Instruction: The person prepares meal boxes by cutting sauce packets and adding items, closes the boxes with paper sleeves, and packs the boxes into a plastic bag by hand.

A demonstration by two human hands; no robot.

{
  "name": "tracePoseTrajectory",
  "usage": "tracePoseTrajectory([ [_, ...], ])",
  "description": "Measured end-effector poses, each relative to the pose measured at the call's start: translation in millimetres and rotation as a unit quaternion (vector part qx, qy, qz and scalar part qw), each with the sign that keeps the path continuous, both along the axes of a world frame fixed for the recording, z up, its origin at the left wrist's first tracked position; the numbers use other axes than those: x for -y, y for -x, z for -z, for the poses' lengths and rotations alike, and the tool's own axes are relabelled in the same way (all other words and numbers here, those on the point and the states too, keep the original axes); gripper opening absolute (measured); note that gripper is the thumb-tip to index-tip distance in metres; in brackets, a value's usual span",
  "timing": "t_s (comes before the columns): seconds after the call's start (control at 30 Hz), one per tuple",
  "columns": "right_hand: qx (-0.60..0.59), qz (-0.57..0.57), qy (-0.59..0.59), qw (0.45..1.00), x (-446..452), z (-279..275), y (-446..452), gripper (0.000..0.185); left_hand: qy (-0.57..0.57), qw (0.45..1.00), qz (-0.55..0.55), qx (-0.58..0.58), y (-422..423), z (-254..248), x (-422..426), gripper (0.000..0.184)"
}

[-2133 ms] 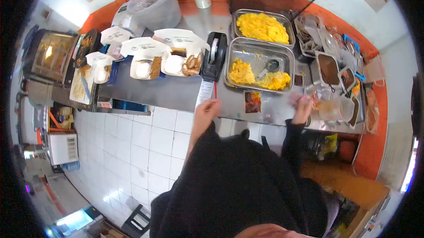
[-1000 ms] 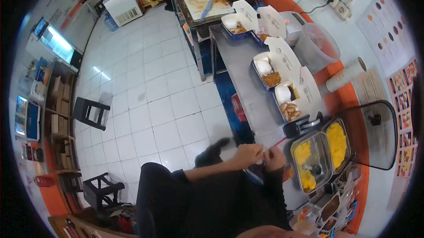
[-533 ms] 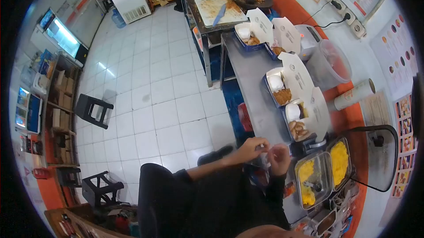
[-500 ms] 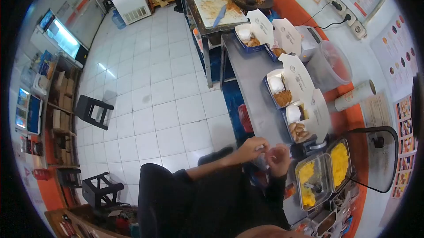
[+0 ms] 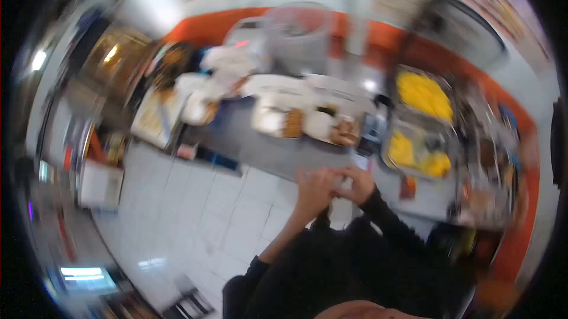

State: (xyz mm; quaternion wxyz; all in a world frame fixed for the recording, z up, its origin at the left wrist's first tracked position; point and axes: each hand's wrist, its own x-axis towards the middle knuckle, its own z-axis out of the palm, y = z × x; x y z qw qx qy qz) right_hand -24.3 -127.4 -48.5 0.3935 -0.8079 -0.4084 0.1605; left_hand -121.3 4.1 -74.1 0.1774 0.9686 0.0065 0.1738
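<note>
My left hand (image 5: 314, 191) and my right hand (image 5: 357, 185) meet at the front edge of the steel table (image 5: 254, 150), fingers curled and pressed together. Something small and pale shows between them, but blur hides what it is. Past my hands, two open meal boxes stand side by side with lids up: one box (image 5: 278, 121) has white rice and a brown crumbed piece, the other box (image 5: 342, 132) rice and brown chunks. A small red packet (image 5: 408, 187) lies on the table to the right of my right hand.
Two metal trays, a back tray (image 5: 423, 95) and a front tray (image 5: 441, 166), hold yellow food at the right. Further left are another open box (image 5: 201, 106) and a cutting board (image 5: 151, 119). A clear bucket (image 5: 299, 38) stands by the wall.
My view has swung to the right, so the table now runs across in front of me. Both hands stay together, now nearer the table's edge. The picture has become blurred.
</note>
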Motion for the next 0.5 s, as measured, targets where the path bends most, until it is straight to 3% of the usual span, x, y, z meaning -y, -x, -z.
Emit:
tracePoseTrajectory([
  [0.07,0.032,0.070,-0.068,0.995,20,7,-5,0.043,-0.041,0.998,0.027,0.051,-16,7,20,0.051],
  [0.13,0.111,0.113,-0.048,0.986,45,-3,-12,0.042,-0.043,0.995,0.047,0.082,-39,1,42,0.048],
  [0.27,0.127,0.214,-0.049,0.967,110,-24,-20,0.034,-0.005,0.986,0.139,0.094,-75,4,98,0.052],
  [0.37,0.110,0.265,-0.072,0.955,166,-28,-32,0.029,0.000,0.975,0.177,0.133,-101,-3,152,0.050],
  [0.4,0.035,0.295,-0.102,0.949,188,-34,-40,0.019,0.022,0.977,0.169,0.128,-110,-1,169,0.050],
  [0.47,0.195,0.358,-0.166,0.898,249,-19,-73,0.010,0.065,0.980,0.147,0.121,-128,-1,201,0.050],
  [0.5,0.181,0.430,-0.116,0.877,285,-24,-91,0.008,0.124,0.975,0.140,0.119,-137,-4,220,0.050],
])
